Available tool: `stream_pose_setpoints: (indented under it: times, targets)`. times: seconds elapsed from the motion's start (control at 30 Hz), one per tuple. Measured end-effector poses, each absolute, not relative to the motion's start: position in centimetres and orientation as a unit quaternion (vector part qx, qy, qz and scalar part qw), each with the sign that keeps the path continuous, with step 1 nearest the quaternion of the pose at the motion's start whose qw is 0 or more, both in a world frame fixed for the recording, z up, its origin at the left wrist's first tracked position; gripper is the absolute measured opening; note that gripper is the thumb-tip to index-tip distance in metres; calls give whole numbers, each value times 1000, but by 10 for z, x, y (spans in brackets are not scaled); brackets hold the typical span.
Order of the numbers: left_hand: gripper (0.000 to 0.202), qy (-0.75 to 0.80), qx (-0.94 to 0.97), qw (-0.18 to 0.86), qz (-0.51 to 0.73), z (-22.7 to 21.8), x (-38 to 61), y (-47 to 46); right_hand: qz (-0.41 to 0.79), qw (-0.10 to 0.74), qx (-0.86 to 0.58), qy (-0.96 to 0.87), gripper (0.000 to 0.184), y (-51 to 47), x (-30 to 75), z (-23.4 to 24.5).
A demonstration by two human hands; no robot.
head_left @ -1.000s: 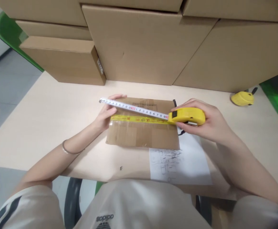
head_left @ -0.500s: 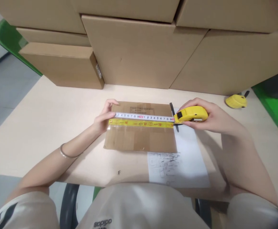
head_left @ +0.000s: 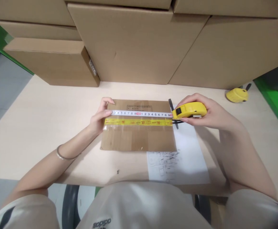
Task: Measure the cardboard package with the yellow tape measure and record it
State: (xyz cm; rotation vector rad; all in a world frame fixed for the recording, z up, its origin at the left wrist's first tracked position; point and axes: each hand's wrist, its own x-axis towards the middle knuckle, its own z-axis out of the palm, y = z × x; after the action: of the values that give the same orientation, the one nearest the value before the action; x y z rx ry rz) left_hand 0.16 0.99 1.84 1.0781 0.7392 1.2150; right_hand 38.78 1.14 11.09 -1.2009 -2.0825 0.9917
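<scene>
A small taped cardboard box (head_left: 139, 138) lies in front of me, with yellow printed tape (head_left: 139, 122) across its top. Stretched over it from left to right is the white blade (head_left: 142, 114) of a tape measure (head_left: 190, 109). My right hand (head_left: 207, 113) grips the yellow case at the box's right edge. At the left edge, my left hand (head_left: 100, 116) has its thumb pressed on the blade's end, with the fingers around the box's side. A black pen (head_left: 170, 104) sits beside the right edge, partly hidden behind the tape measure.
Large cardboard boxes (head_left: 134, 47) stand stacked along the back of the table (head_left: 57, 127). A flat box (head_left: 48, 63) leans at the back left. A second yellow tape measure (head_left: 237, 94) lies at the back right. Paper with handwriting (head_left: 188, 159) extends from under the small box.
The camera view has shifted slightly, so the stacked boxes appear higher. Both hands keep the tape measure stretched across the box, with no clear change of grip.
</scene>
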Motion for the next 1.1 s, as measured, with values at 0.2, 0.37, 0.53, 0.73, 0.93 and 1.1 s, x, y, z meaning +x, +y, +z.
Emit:
stream_pose_setpoints:
  times: [0.2,0.37,0.53,0.73,0.93,1.1]
  targets:
    - [34,349,469,611,534,18,1,10,356,272,-459,-767,52,17,395,104]
    - [36,339,464,619,536,19,3,9,403,257,-484,-733,43,20,393,108]
    - [37,335,459,623,537,19,3,9,385,294,-554,-678,33,8,374,119]
    - [37,331,465,623,534,17,3,10,344,298,-526,-718,35,4,373,122]
    - [36,368,518,572,519,16,0,12,380,260,-431,-776,42,-6,381,128]
    - [63,408,603,464,504,27,-17,18,284,320,-565,-706,34,-51,361,148]
